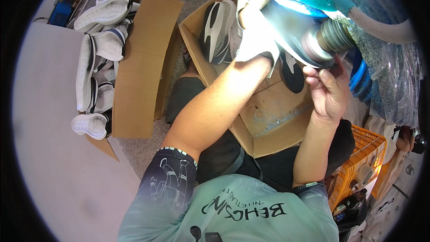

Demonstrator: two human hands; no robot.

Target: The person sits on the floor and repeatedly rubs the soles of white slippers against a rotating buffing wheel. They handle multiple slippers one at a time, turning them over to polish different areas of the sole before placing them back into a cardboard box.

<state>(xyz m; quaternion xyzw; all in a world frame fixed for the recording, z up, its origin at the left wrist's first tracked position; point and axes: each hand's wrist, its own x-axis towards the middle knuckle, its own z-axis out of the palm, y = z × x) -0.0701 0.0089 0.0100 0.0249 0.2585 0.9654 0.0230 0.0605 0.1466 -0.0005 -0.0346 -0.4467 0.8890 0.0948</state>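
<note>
Black-and-white soles are held in the central cardboard box [273, 112], its bare bottom partly exposed; white soles [101, 45] are heaped at the left cardboard box [136, 67]. Small items are held in the orange lattice crate [358, 161]. In front of a ridged grey spindle [337, 37], above the central box, a smooth, pale, curved sole [293, 38] is slanted, its long axis running from upper left to lower right. Its lower edge is pinched by the right hand [329, 87]; the white-covered left hand's [256, 40] grip cannot be told through glare.
</note>
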